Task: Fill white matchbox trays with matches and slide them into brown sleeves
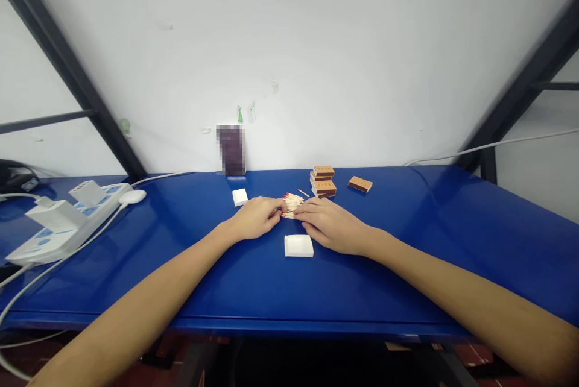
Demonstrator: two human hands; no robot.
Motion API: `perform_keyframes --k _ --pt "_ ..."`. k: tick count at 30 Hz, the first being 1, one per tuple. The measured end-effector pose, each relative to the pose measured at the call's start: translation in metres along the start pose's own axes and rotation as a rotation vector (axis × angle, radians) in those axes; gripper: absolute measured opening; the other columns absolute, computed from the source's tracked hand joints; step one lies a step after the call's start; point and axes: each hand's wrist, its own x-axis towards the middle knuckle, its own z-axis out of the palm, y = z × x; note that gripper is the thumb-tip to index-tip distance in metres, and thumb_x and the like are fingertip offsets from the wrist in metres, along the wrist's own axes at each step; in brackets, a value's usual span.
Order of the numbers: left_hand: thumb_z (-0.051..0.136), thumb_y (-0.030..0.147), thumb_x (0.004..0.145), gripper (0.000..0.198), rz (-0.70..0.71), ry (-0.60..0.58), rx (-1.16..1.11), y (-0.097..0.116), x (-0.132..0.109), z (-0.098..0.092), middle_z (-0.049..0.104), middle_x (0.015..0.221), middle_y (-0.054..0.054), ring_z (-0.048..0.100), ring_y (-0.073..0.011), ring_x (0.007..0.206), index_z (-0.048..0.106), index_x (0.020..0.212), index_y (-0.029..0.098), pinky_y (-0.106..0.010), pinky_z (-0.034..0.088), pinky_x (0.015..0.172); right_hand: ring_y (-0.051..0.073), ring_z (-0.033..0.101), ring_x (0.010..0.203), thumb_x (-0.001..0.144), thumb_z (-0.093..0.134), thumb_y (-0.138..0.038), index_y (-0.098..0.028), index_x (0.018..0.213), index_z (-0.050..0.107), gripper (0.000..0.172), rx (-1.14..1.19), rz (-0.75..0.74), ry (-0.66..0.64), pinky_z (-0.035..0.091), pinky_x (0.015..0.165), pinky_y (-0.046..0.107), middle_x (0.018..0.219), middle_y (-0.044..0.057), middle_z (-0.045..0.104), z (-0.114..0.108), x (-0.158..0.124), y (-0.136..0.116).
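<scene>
A bunch of matches with red heads lies on the blue table between my two hands. My left hand touches the red-head end of the bunch, its fingers bent and close together. On the other side, my right hand rests its fingers on the plain ends, the fingers somewhat apart with the thumb below. Just nearer to me is an empty white matchbox tray. One loose match lies behind the bunch.
Several matchboxes are stacked behind my right hand, with another matchbox to their right. A small white piece lies behind my left hand. At left, a power strip with cables stands on the table. A blurred dark rectangle leans on the wall.
</scene>
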Motion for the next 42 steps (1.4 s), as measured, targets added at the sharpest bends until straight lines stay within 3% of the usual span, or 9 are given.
perform_keyframes --k 15,27,34,42 --pt "0.048 0.014 0.084 0.016 0.068 -0.036 -0.100 0.005 -0.002 -0.001 0.049 0.056 0.006 0.044 -0.0100 0.051 0.062 0.085 0.019 -0.022 0.034 0.058 0.025 0.059 0.105 0.092 0.045 -0.008 -0.017 0.109 0.071 0.033 0.074 -0.052 0.009 0.052 0.092 0.047 0.108 0.010 0.072 0.005 -0.002 0.004" --pt "0.044 0.014 0.086 0.023 -0.030 0.039 0.011 -0.007 0.000 -0.002 0.061 0.065 0.003 0.055 -0.0137 0.058 0.060 0.102 0.019 -0.025 0.037 0.059 0.025 0.061 0.092 0.092 0.047 -0.010 -0.017 0.103 0.073 0.029 0.050 0.107 0.059 0.051 0.082 0.042 0.100 0.011 0.072 -0.001 -0.002 0.003" --pt "0.046 0.016 0.088 0.023 -0.085 0.027 0.057 -0.009 0.000 -0.001 0.062 0.065 0.002 0.057 -0.0148 0.058 0.061 0.105 0.018 -0.025 0.036 0.058 0.025 0.058 0.094 0.096 0.047 -0.016 -0.018 0.106 0.073 0.028 0.054 0.088 -0.056 0.049 0.084 0.044 0.100 0.010 0.069 -0.001 -0.002 -0.002" --pt "0.044 0.019 0.091 0.023 -0.049 0.010 0.112 -0.004 0.001 0.000 0.062 0.067 0.001 0.058 -0.0163 0.061 0.060 0.107 0.020 -0.026 0.039 0.061 0.024 0.059 0.093 0.095 0.047 -0.014 -0.019 0.101 0.074 0.027 0.090 0.070 -0.007 0.050 0.086 0.045 0.100 0.009 0.069 -0.002 -0.003 -0.003"
